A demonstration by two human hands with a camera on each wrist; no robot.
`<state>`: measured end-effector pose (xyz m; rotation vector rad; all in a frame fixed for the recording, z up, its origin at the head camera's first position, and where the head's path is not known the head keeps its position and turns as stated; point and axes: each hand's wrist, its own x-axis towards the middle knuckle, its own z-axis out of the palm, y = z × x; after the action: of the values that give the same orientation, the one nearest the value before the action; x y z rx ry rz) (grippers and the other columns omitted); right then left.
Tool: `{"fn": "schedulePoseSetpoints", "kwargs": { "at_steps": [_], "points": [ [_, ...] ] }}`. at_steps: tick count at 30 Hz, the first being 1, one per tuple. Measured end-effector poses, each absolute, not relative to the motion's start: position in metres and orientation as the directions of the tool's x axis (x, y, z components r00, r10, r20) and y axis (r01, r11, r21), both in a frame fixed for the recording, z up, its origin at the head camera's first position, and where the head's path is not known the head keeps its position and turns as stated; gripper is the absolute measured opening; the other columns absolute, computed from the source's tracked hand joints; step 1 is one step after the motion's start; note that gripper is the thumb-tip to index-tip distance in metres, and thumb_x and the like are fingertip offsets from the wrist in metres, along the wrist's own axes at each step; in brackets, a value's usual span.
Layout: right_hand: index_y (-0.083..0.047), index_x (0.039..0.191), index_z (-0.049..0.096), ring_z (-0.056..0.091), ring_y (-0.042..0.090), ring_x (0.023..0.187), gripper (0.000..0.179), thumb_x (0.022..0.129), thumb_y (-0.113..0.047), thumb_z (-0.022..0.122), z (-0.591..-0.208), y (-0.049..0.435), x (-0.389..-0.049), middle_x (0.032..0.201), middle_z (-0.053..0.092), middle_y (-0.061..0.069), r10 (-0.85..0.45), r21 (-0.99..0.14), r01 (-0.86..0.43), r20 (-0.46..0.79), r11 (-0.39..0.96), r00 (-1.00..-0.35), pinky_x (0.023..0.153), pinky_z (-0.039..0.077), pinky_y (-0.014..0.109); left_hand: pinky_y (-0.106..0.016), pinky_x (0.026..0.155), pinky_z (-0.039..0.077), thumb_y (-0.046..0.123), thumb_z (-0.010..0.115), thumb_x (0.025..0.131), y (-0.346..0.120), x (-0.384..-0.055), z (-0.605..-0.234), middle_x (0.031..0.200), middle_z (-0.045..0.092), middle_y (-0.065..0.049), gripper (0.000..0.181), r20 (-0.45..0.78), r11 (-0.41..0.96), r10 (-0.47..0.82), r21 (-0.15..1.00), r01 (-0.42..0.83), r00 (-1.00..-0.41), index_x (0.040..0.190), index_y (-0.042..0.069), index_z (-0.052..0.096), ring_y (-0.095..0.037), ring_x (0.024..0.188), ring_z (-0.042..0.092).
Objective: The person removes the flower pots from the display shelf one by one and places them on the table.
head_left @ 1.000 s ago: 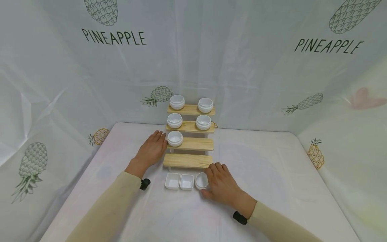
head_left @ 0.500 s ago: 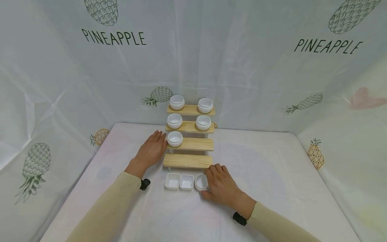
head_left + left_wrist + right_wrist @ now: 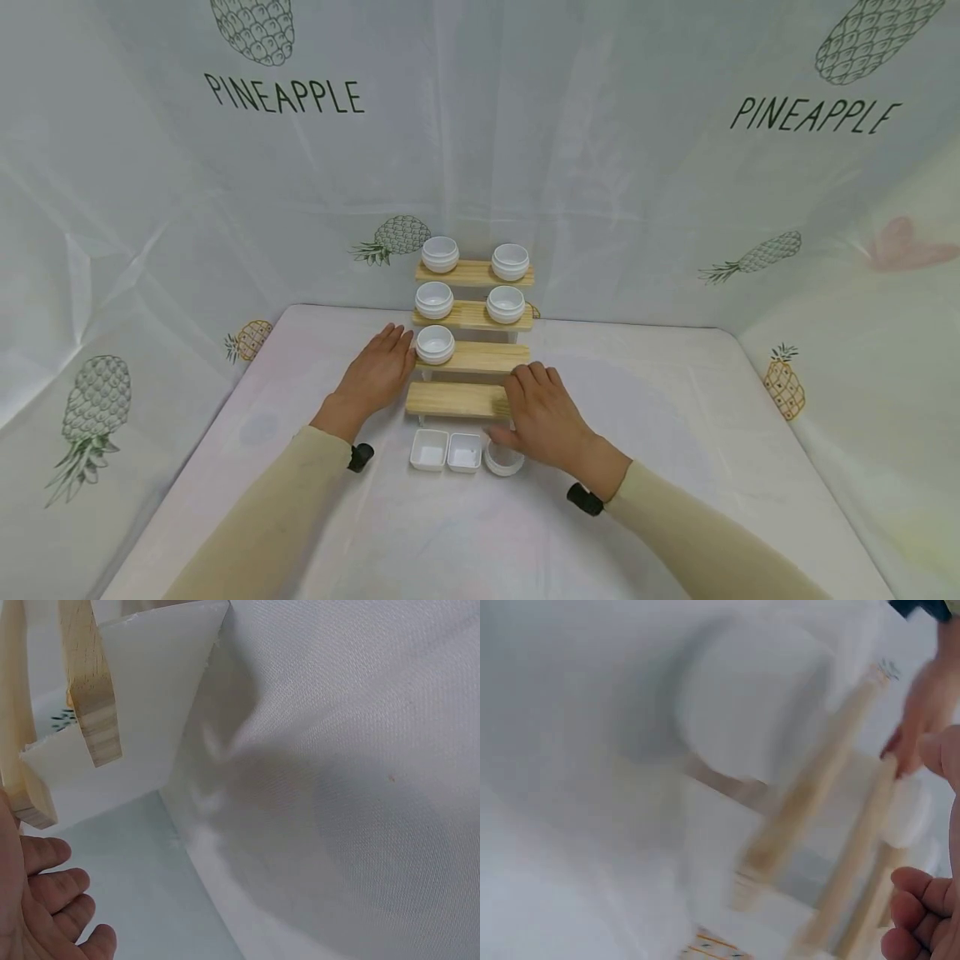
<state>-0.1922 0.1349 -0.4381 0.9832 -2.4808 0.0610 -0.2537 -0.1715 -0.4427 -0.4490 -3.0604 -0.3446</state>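
Observation:
In the head view, my left hand (image 3: 377, 372) lies with its fingers stretched along the left side of a stepped wooden stand (image 3: 457, 400). Its fingertips are beside a round white bowl (image 3: 435, 344) on the second step from the bottom. My right hand (image 3: 547, 421) hovers over the right end of the lowest step, and whether it touches the wood I cannot tell. Below its thumb, partly covered, a round white bowl (image 3: 504, 459) stands on the table. The blurred right wrist view shows nothing between thumb and fingers (image 3: 911, 926).
Two square white dishes (image 3: 430, 451) stand side by side in front of the stand. On the upper two steps sit several round bowls (image 3: 506, 304), a pair to each step. A pineapple-print sheet (image 3: 615, 167) hangs behind the table (image 3: 660, 417).
My right hand has lifted away from the round bowl on the table and moved up over the stand's lowest step. That bowl sits slightly nearer now. My left hand has stayed put.

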Motion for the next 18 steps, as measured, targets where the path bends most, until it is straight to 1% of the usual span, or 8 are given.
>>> {"fn": "schedulePoseSetpoints", "kwargs": {
  "at_steps": [5, 8, 13, 18],
  "points": [
    [-0.002, 0.120, 0.064, 0.053, 0.031, 0.096, 0.064, 0.092, -0.058, 0.074, -0.414, 0.113, -0.218, 0.109, 0.063, 0.012, -0.614, 0.130, -0.635, 0.459, 0.762, -0.642, 0.077, 0.047, 0.042, -0.051, 0.133, 0.022, 0.035, 0.030, 0.116, -0.170, -0.252, -0.441, 0.169, 0.034, -0.023, 0.059, 0.054, 0.935, 0.273, 0.219, 0.278, -0.960, 0.161, -0.003, 0.038, -0.039, 0.161, 0.023],
    [-0.002, 0.116, 0.064, 0.053, 0.031, 0.097, 0.061, 0.093, -0.058, 0.074, -0.404, 0.097, -0.231, 0.108, 0.062, 0.013, -0.611, 0.134, -0.631, 0.464, 0.764, -0.641, 0.078, 0.049, 0.043, -0.051, 0.133, 0.021, 0.035, 0.030, 0.116, -0.170, -0.252, -0.440, 0.169, 0.033, -0.023, 0.059, 0.047, 0.935, 0.270, 0.225, 0.274, -0.962, 0.161, -0.003, 0.037, -0.038, 0.162, 0.022],
    [-0.001, 0.108, 0.064, 0.052, 0.032, 0.095, 0.059, 0.093, -0.058, 0.074, -0.395, 0.074, -0.246, 0.101, 0.060, 0.012, -0.608, 0.126, -0.628, 0.452, 0.768, -0.653, 0.078, 0.049, 0.043, -0.051, 0.133, 0.021, 0.035, 0.031, 0.117, -0.171, -0.252, -0.439, 0.169, 0.033, -0.024, 0.059, 0.051, 0.933, 0.274, 0.229, 0.278, -0.961, 0.161, -0.003, 0.038, -0.038, 0.162, 0.023],
    [-0.003, 0.107, 0.065, 0.053, 0.030, 0.095, 0.058, 0.097, -0.060, 0.067, -0.395, 0.057, -0.257, 0.099, 0.061, 0.010, -0.606, 0.120, -0.621, 0.420, 0.775, -0.676, 0.079, 0.050, 0.042, -0.051, 0.133, 0.022, 0.034, 0.032, 0.117, -0.172, -0.251, -0.439, 0.169, 0.034, -0.024, 0.058, 0.058, 0.930, 0.281, 0.232, 0.287, -0.958, 0.161, -0.003, 0.039, -0.039, 0.161, 0.023]
  ]
}}
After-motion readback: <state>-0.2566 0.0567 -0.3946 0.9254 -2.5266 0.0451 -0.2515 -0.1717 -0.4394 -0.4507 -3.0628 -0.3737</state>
